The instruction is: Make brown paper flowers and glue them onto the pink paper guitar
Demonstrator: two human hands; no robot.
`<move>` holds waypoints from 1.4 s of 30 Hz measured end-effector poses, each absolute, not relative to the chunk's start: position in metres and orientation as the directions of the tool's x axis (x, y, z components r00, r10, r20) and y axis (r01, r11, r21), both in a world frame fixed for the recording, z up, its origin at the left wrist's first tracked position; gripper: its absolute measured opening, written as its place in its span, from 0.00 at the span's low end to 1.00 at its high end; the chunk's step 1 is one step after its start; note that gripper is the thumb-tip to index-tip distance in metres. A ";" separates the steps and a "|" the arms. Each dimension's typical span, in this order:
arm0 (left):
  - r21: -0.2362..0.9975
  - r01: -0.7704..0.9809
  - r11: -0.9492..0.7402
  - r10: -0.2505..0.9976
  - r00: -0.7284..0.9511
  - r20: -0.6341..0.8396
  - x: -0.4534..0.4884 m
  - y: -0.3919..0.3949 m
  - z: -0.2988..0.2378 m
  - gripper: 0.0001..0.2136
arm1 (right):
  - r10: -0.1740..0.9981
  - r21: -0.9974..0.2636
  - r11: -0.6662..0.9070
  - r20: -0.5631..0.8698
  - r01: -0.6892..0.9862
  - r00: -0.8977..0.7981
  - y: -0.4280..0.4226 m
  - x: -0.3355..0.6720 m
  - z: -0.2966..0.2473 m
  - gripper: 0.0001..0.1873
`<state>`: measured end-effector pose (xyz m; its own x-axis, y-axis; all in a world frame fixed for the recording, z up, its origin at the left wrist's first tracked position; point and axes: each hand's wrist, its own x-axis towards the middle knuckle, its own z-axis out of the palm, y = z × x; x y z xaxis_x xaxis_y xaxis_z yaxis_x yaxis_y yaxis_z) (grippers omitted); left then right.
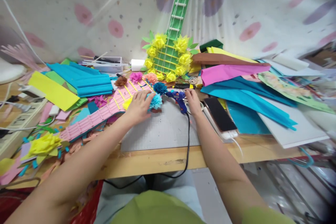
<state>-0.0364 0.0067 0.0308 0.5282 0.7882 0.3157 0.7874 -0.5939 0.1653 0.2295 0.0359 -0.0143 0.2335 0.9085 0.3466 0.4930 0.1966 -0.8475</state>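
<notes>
My left hand rests palm down over the body of a pink paper guitar with yellow strips across it. Its fingers are spread, with the thumb apart. Beside the fingers are a light blue paper flower and a yellow one. Along the guitar's edge sit brown, magenta, peach and dark blue flowers. My right hand is at the right side of a blue glue gun, fingers bent and slightly blurred. Whether they grip anything is unclear.
A green paper guitar with yellow flowers leans at the back. Crepe paper sheets and a phone lie on the right. Scraps and a power strip are on the left. The gun's black cord hangs over the table edge.
</notes>
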 end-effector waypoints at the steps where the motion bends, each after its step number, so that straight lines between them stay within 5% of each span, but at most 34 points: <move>1: 0.150 0.809 -0.568 0.806 0.510 0.301 -0.037 0.007 0.028 0.31 | 0.919 -0.850 0.189 0.330 0.493 0.217 0.034 0.227 -0.017 0.30; 12: 0.098 0.857 -0.506 0.829 0.451 0.330 -0.015 0.011 0.024 0.22 | 0.953 -0.870 0.157 0.258 0.467 0.159 0.020 0.216 -0.021 0.32; 15: 0.143 0.815 -0.562 0.816 0.516 0.261 0.001 -0.001 0.022 0.14 | 0.949 -0.861 0.146 0.260 0.487 0.175 0.018 0.215 -0.022 0.32; 21: 0.063 0.844 -0.532 0.847 0.530 0.045 0.019 -0.021 0.008 0.13 | 0.944 -0.835 0.150 0.280 0.530 0.175 0.018 0.215 -0.025 0.30; 29: -0.014 0.830 -0.558 0.830 0.558 0.003 0.016 -0.015 0.008 0.13 | 0.946 -0.812 0.121 0.270 0.571 0.183 0.017 0.215 -0.027 0.31; 36: 0.092 0.791 -0.605 0.770 0.552 0.320 0.002 -0.021 0.019 0.13 | 0.953 -0.780 0.109 0.258 0.616 0.158 0.016 0.213 -0.028 0.33; 42: 0.229 0.890 -0.394 0.754 0.171 0.635 -0.054 0.003 0.055 0.14 | 0.955 -0.764 0.113 0.259 0.635 0.142 0.015 0.212 -0.027 0.36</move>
<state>-0.0542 0.0034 0.0553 0.1706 0.7538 0.6346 0.8898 -0.3945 0.2293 0.2117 0.0147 -0.0268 0.1415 0.9555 0.2589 0.6353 0.1129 -0.7640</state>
